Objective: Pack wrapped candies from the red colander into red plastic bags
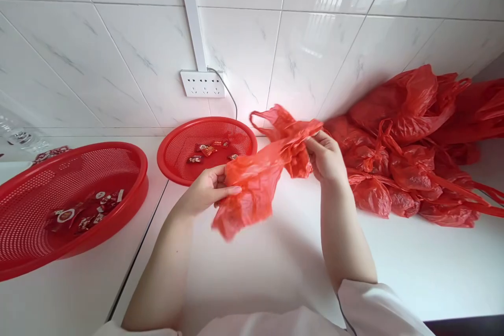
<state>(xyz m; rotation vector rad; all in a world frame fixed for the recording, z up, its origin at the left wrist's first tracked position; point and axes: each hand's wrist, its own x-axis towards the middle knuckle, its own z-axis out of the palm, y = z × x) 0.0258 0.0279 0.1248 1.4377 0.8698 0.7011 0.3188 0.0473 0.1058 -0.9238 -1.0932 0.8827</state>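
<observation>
A thin red plastic bag [255, 184] is stretched between my two hands above the white tabletop. My left hand [210, 189] pinches its lower left side between thumb and fingers. On the other side, my right hand [325, 155] grips the gathered, crumpled part of the bag. One loop handle sticks out at its upper left. The bag looks limp and flat, and whether anything is inside cannot be made out. Just behind my left hand stands a small red perforated basket [167, 155] with several small wrapped packets [207, 150] in it.
At the left, a larger red basket [142, 168] holds several small packets [100, 205]. Filled red plastic bags [409, 168] are piled at the right against the wall. A clear plastic bottle [21, 134] lies at the far left. A power strip [202, 84] is on the tiled wall.
</observation>
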